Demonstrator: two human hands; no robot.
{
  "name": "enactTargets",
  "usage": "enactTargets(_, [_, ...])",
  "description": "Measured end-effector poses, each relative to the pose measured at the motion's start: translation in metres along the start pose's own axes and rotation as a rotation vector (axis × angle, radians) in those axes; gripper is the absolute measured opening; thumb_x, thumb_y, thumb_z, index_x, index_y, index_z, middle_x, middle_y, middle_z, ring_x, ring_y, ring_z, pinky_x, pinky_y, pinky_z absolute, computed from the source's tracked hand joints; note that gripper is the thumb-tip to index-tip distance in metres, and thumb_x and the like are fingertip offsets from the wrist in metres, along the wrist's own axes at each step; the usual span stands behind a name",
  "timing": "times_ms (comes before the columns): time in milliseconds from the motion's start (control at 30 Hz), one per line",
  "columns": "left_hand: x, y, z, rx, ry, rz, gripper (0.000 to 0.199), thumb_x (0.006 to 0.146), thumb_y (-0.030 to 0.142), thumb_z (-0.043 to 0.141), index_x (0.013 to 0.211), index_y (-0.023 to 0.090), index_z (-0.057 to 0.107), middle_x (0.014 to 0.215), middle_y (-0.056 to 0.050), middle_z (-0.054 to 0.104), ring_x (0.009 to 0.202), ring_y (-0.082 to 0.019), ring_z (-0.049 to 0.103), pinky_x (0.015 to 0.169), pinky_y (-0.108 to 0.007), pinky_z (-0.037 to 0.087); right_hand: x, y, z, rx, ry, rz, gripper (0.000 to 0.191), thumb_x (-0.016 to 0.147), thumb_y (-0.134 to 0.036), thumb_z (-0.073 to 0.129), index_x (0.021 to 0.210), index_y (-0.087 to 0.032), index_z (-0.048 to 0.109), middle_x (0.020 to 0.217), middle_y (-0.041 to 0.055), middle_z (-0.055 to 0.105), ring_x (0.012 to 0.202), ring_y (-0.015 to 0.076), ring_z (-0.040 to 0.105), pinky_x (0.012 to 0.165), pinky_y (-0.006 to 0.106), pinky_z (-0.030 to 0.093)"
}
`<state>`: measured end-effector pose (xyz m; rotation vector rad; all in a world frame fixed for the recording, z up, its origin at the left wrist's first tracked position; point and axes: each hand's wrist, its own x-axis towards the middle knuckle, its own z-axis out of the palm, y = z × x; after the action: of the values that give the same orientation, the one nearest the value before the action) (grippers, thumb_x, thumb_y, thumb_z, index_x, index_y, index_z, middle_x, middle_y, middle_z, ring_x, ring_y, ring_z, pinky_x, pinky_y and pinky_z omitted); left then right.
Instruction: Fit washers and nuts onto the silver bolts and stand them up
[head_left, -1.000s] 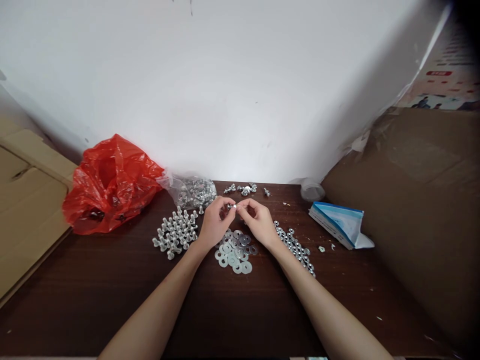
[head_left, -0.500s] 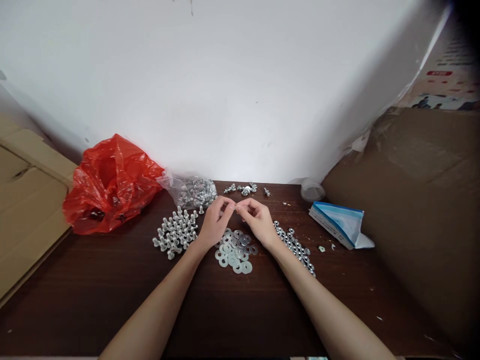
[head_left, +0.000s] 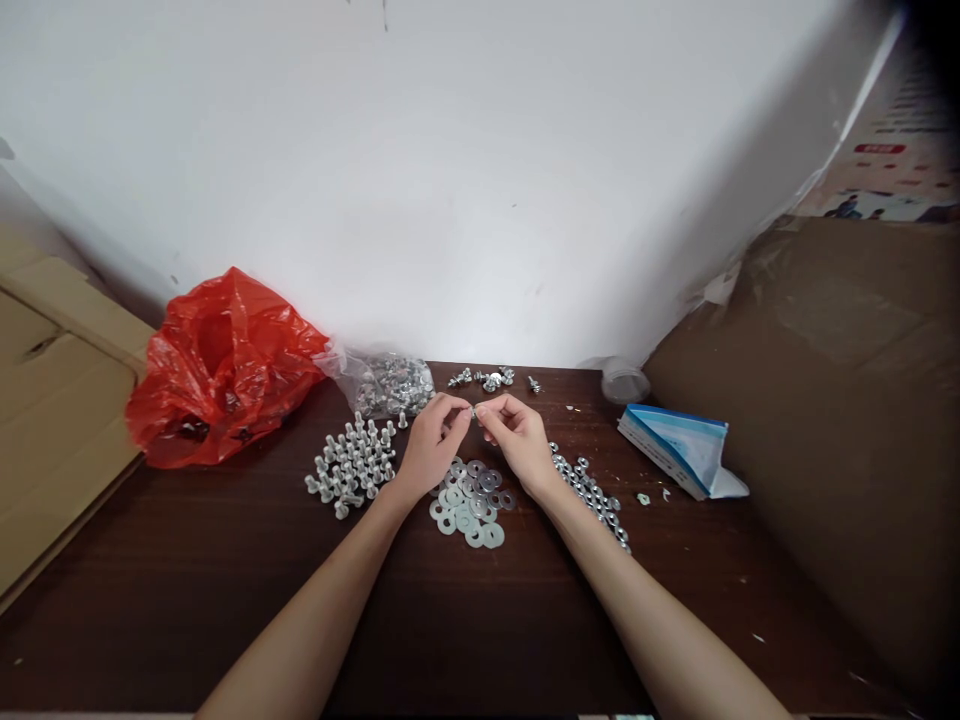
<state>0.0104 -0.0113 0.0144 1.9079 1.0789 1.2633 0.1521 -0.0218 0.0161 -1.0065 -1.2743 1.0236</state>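
Observation:
My left hand (head_left: 433, 440) and my right hand (head_left: 517, 438) meet fingertip to fingertip above the washers. Both are closed in a pinch on a small metal fastener (head_left: 473, 411); the fingers cover most of it, so whether it is one part or several cannot be told. Below the hands lies a loose pile of flat washers (head_left: 466, 505). Bolts (head_left: 352, 460) stand mostly upright, heads down, left of my left hand. Nuts (head_left: 592, 490) are spread beside my right wrist, partly hidden by the forearm.
Several bolts with washers on them (head_left: 493, 380) lie along the wall. A clear bag of hardware (head_left: 394, 385) and a red plastic bag (head_left: 225, 370) sit at left, near a cardboard box (head_left: 67, 390). A clear cup (head_left: 625, 382) and a blue-white packet (head_left: 679, 448) lie at right.
The fingertips have shifted slightly, and a bit of the metal fastener now shows between them. My right hand has turned a little; the piles look the same.

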Motion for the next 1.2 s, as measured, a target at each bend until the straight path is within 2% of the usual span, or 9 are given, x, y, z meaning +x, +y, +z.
enactTargets(100, [0.0,0.0016,-0.0005,-0.054,0.011,-0.025,0.019,0.091,0.029,0.044,0.101,0.018,0.055,0.099,-0.006,0.059,0.085,-0.015,0.057,0.065,-0.025,0.047,0.0001,0.0003,-0.0001,0.023,-0.013,0.004,0.026,0.075,-0.043,0.067,0.075,-0.018,0.061,0.058,-0.0038,0.052,0.052,0.0096,0.045,0.051,0.024,0.037])
enactTargets(300, [0.0002,0.001,-0.0005,-0.034,0.0,-0.008,0.029,0.095,0.034,0.035,0.09,0.017,0.058,0.088,-0.005,0.06,0.078,-0.014,0.057,0.064,-0.025,0.045,-0.0006,-0.0009,0.0017,0.073,-0.03,0.013,0.027,0.075,-0.043,0.068,0.076,-0.017,0.06,0.066,-0.0012,0.058,0.055,0.0105,0.052,0.054,0.025,0.043])
enactTargets(500, [-0.0002,-0.0002,-0.0007,-0.05,0.073,0.016,0.03,0.095,0.04,0.035,0.099,0.018,0.055,0.096,-0.006,0.061,0.079,-0.014,0.057,0.069,-0.027,0.045,0.0,0.0001,0.0029,0.103,-0.04,0.007,0.028,0.074,-0.044,0.069,0.079,-0.017,0.061,0.069,0.0006,0.062,0.059,0.0121,0.058,0.06,0.028,0.05])
enactTargets(767, [0.0005,0.0002,-0.0021,-0.003,0.039,0.03,0.035,0.096,0.038,0.032,0.09,0.017,0.06,0.09,-0.006,0.06,0.081,-0.015,0.057,0.068,-0.027,0.045,-0.0012,0.0015,0.0032,0.137,-0.044,0.067,0.032,0.07,-0.045,0.073,0.078,-0.017,0.062,0.069,0.0015,0.065,0.058,0.0132,0.062,0.06,0.03,0.055])
enactTargets(967, [0.0003,0.0008,-0.0001,0.048,-0.022,0.016,0.016,0.087,0.026,0.051,0.099,0.018,0.059,0.096,-0.005,0.062,0.077,-0.014,0.056,0.062,-0.025,0.045,-0.0001,0.002,0.003,0.175,-0.018,0.093,0.031,0.068,-0.042,0.074,0.08,-0.016,0.064,0.065,0.0006,0.065,0.055,0.013,0.062,0.062,0.031,0.056])
enactTargets(1100, [0.0003,-0.0018,0.0006,0.067,-0.012,0.048,0.015,0.087,0.023,0.049,0.098,0.018,0.06,0.096,-0.005,0.064,0.08,-0.015,0.058,0.064,-0.026,0.045,-0.0006,0.0022,0.001,0.105,-0.036,0.075,0.031,0.073,-0.045,0.069,0.082,-0.017,0.061,0.069,0.0011,0.064,0.059,0.0138,0.061,0.062,0.03,0.053])
enactTargets(1200, [-0.0005,-0.0034,0.0001,0.099,-0.018,0.074,0.015,0.089,0.023,0.048,0.097,0.019,0.06,0.096,-0.005,0.063,0.085,-0.017,0.058,0.069,-0.027,0.046,-0.0027,0.0007,-0.0017,-0.13,-0.055,-0.018,0.027,0.082,-0.046,0.059,0.082,-0.019,0.057,0.069,0.0,0.06,0.06,0.0139,0.057,0.059,0.028,0.048])
